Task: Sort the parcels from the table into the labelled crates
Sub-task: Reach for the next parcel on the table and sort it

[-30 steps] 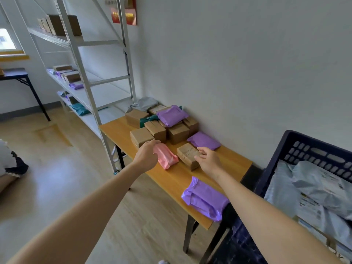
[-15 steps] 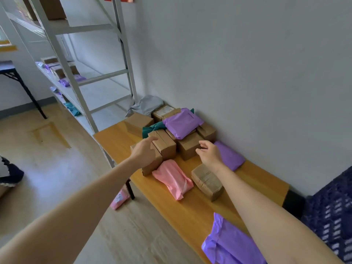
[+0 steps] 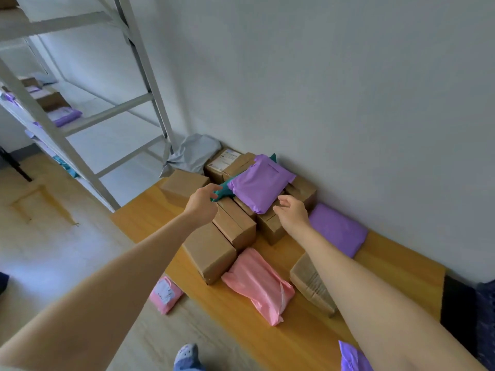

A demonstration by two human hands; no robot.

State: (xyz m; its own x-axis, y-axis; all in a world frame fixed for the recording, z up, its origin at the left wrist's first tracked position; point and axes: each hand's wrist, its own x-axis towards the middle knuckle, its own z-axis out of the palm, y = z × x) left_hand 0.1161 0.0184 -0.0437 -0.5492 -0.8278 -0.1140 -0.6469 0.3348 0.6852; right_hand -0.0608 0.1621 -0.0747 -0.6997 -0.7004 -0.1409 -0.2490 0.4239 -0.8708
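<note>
Reached farther | left hand [image 3: 202,203] at half-hidden teal parcel [image 3: 224,190] | right hand [image 3: 292,214] beside purple parcel [image 3: 261,183] | both hands slack

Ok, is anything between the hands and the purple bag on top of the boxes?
Nothing visible. The purple bag lies uncovered on the boxes. The right hand is open beside its near corner; the left hand is open at the teal parcel sticking out under its left edge.

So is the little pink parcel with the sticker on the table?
No, off it: that pink parcel lies on the floor beside the table.
</note>
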